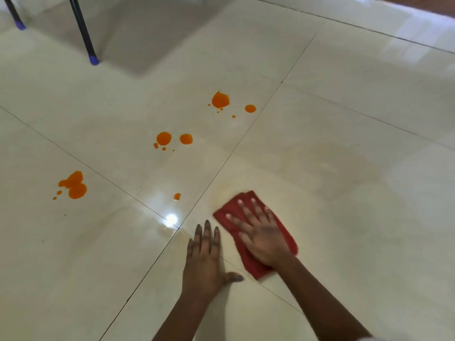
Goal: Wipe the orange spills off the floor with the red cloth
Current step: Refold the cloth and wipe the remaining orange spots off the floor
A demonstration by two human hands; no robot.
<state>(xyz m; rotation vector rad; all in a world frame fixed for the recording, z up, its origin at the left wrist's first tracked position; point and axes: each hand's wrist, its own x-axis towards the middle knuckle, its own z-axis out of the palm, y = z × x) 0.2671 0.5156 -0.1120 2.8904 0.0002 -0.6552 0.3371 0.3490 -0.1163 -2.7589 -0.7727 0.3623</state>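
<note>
1. Right hand point(258, 232) lies flat, fingers spread, pressing the folded red cloth point(256, 233) onto the glossy cream tiled floor point(344, 168).
2. Left hand point(205, 259) is open and empty, braced on the floor beside it.
3. Orange liquid spills point(73, 184) lie well apart, up-left; nearest small orange drop point(177, 196).
4. Keep the palm flat and sweep toward the drop with even pressure, to avoid smearing.

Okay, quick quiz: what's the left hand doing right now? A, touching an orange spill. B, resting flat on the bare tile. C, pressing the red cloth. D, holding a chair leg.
B: the left hand lies flat on bare floor tile, while the right hand presses the red cloth.
</note>
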